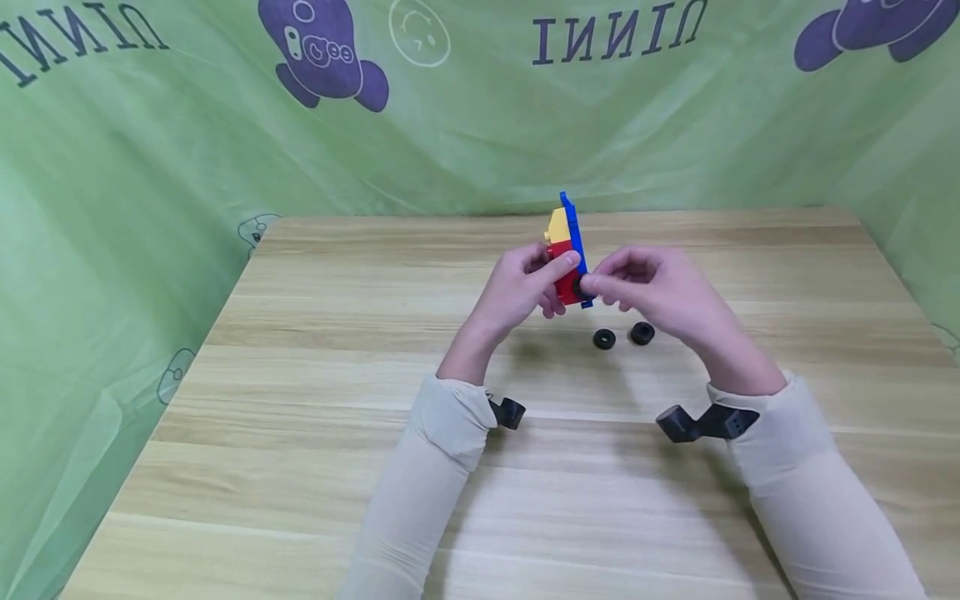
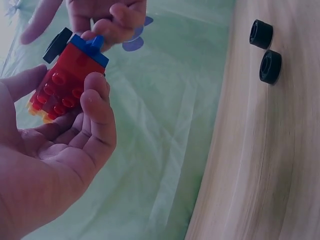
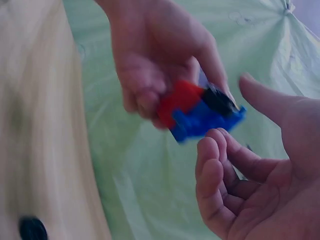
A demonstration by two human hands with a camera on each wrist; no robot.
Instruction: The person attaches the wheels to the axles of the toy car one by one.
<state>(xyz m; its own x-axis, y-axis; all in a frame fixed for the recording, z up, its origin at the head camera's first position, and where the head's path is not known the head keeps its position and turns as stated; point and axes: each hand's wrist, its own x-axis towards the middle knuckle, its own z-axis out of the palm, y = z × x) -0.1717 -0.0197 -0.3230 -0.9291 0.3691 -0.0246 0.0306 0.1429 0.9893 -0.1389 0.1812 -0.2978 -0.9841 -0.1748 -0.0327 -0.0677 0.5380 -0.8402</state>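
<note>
We count two hands and one toy (image 1: 562,248), which is held up between them over the worktop (image 1: 300,400). The left hand (image 1: 517,287) grips the toy by its red part (image 2: 80,59), with the thumb laid along one side and the fingers bent round the other. We see one blue base (image 1: 576,237), turned towards the right hand, and one yellow block (image 1: 558,226), sticking out past the left thumb.

The right hand (image 1: 667,292) is loosely bent and grips nothing that we can see; its thumb and fingers stand apart around the toy's near end, just beside the one fitted wheel (image 2: 57,45) in sight. We cannot tell whether its fingertips touch the base.

We count two loose wheels (image 1: 642,333) on the worktop, near each other, below the right hand's fingers. Beyond both hands hangs a green cloth (image 1: 480,142), and below them we see two sleeves (image 1: 450,425) and two black devices (image 1: 723,422), one at each wrist
</note>
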